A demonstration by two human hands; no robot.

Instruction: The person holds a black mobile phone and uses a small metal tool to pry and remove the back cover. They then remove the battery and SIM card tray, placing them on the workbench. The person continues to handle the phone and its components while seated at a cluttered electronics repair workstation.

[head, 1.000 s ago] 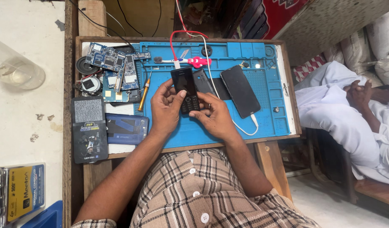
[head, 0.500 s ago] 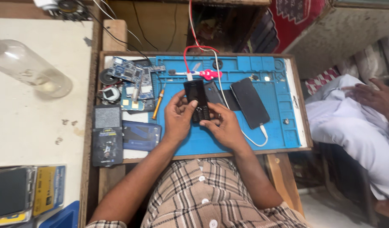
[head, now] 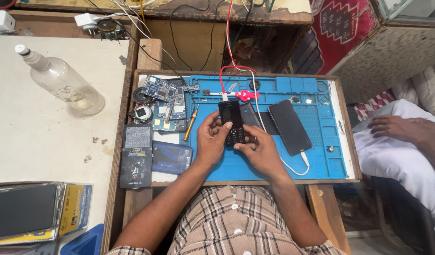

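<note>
I hold a small black keypad phone over the blue work mat with both hands. My left hand grips its left edge, thumb on the side. My right hand supports it from the lower right, fingers under the keypad end. The phone faces up, screen dark. Just behind it on the mat lies a black back cover. A black smartphone lies to the right, with a white cable plugged into its near end.
Circuit boards, a round speaker and a yellow-handled screwdriver lie left of the mat. Red tweezers rest at the mat's back. A clear bottle lies on the white counter. Another person's hand rests at right.
The view has shifted so the tray sits lower and the counter and bottle show more. Both hands stay on the keypad phone with little change in grip.
</note>
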